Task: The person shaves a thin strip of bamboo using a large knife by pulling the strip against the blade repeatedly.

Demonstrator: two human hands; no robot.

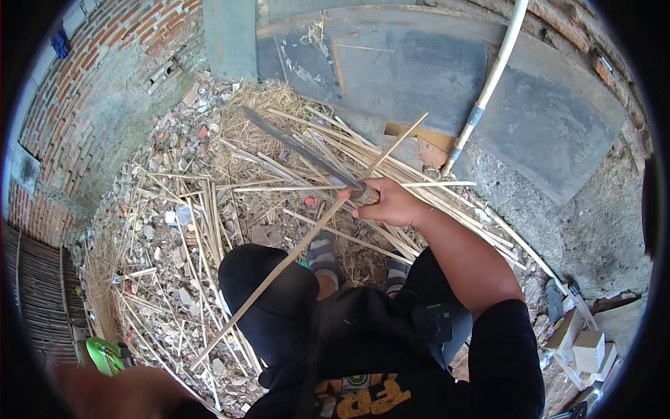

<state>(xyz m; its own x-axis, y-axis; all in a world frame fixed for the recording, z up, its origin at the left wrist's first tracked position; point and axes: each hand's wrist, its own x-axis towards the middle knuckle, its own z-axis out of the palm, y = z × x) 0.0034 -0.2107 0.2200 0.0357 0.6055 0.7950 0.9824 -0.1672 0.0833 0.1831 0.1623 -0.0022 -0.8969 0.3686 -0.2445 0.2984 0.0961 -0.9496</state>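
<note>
My right hand (pixel 392 202) is closed around the wooden handle (pixel 367 196) of a machete. Its long dark blade (pixel 300 149) points away toward the far left. A long split bamboo strip (pixel 279 269) slants across from beyond this hand, over my left knee, down to the near left. It passes right at the fingers on the handle; whether they grip it too is unclear. At the lower left edge my left hand (pixel 98 391) is smeared by motion and partly cut off, so its fingers cannot be made out.
Bamboo strips (pixel 447 192) lie in a loose pile ahead and right; more sticks (pixel 202 223) are scattered left on rubble. Beyond are dry straw (pixel 258 112), grey panels (pixel 412 70) and a leaning white pole (pixel 488 87). Wood blocks (pixel 588 349) sit right, a green object (pixel 105 355) left.
</note>
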